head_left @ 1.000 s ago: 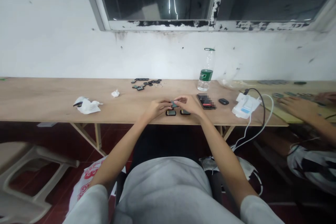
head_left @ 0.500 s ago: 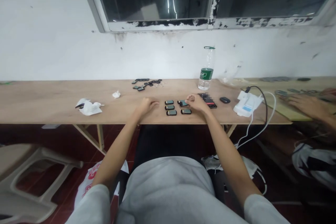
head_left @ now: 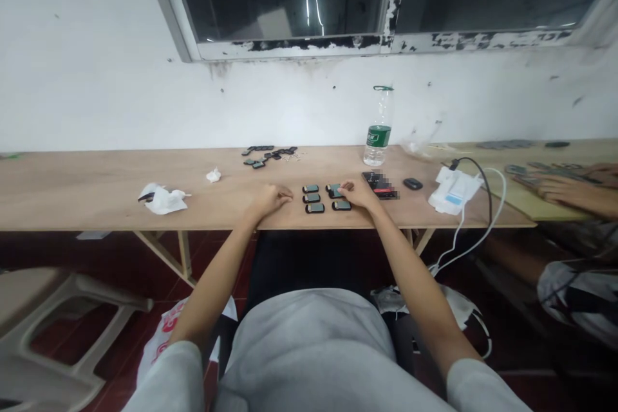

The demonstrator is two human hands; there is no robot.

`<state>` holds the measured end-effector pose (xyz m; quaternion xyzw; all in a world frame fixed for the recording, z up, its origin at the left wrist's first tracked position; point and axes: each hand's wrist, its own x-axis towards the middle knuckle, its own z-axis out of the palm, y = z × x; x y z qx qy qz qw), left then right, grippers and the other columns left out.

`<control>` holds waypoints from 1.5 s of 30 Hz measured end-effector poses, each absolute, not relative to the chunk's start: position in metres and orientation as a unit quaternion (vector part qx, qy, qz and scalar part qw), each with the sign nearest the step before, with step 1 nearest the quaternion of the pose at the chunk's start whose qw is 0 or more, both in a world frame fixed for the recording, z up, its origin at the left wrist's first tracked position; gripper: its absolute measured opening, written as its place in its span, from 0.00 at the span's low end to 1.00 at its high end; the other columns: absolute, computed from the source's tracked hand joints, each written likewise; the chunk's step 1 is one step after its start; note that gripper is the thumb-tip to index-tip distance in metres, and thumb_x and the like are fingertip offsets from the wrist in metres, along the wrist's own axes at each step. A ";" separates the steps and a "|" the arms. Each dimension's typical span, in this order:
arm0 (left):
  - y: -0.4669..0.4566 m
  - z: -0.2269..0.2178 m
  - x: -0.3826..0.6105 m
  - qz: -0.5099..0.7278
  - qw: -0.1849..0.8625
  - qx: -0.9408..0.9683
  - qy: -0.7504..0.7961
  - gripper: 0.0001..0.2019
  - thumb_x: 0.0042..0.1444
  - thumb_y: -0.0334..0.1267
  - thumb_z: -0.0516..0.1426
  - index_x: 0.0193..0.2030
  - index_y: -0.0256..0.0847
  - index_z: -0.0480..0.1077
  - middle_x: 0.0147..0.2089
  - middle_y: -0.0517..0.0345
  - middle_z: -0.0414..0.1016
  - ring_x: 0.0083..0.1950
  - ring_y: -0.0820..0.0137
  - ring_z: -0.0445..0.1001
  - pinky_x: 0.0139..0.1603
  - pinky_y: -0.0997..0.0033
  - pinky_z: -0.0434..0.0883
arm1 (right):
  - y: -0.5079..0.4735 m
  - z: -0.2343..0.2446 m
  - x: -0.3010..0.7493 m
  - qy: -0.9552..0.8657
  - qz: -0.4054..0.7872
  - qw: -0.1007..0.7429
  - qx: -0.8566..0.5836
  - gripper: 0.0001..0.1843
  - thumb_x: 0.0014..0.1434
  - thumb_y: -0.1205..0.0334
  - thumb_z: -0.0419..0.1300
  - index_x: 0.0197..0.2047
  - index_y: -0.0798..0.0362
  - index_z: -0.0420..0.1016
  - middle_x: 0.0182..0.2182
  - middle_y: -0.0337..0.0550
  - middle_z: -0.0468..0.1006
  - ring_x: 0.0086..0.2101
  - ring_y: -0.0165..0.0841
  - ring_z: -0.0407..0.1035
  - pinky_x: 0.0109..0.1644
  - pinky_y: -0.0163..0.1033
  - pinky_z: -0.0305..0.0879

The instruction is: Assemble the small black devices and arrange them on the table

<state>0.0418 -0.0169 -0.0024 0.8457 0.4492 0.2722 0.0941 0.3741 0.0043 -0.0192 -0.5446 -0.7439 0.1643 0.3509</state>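
Several small dark pieces with pale blue-grey faces (head_left: 314, 207) lie in two short columns near the front edge of a long wooden table (head_left: 96, 187). My right hand (head_left: 356, 193) rests at the right column, fingers pinched on the piece (head_left: 333, 190) behind the front one (head_left: 341, 205). My left hand (head_left: 271, 197) lies on the table just left of the left column, fingers curled, nothing visible in it.
A phone (head_left: 380, 184) and a small black object (head_left: 413, 183) lie right of my hand. A water bottle (head_left: 378, 129), white charger with cables (head_left: 454, 190), crumpled tissues (head_left: 161, 198) and a heap of dark parts (head_left: 268, 154) stand around. Another person's hand (head_left: 564, 188) works at far right.
One second ago both hands held one piece together above the table. Now they are apart: the piece sits in the right column under my right hand, and my left hand rests beside the left column.
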 end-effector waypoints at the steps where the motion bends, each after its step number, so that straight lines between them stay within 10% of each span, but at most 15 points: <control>1: -0.017 -0.003 0.042 0.275 0.101 0.843 0.450 0.11 0.59 0.43 0.62 0.41 0.40 0.82 0.48 0.49 0.84 0.47 0.58 0.82 0.53 0.60 0.77 | 0.003 -0.018 0.374 -0.744 0.159 0.347 -0.548 0.07 0.60 0.60 0.65 0.38 0.55 0.81 0.34 0.46 0.83 0.35 0.35 0.76 0.41 0.35 0.69; 21: -0.024 0.009 0.036 0.281 0.132 0.838 0.450 0.17 0.63 0.50 0.58 0.40 0.41 0.83 0.43 0.48 0.85 0.41 0.60 0.82 0.44 0.64 0.77 | -0.027 0.018 0.402 -0.832 0.272 0.186 -0.446 0.14 0.50 0.56 0.73 0.38 0.51 0.81 0.35 0.43 0.83 0.35 0.37 0.76 0.38 0.36 0.71; 45: -0.071 0.034 0.100 0.401 0.016 0.871 0.283 0.12 0.67 0.45 0.59 0.42 0.40 0.81 0.45 0.50 0.82 0.43 0.66 0.81 0.45 0.69 0.78 | -0.061 0.047 0.364 -0.755 0.338 0.388 -0.406 0.12 0.58 0.57 0.69 0.42 0.55 0.79 0.35 0.46 0.84 0.32 0.36 0.79 0.39 0.38 0.74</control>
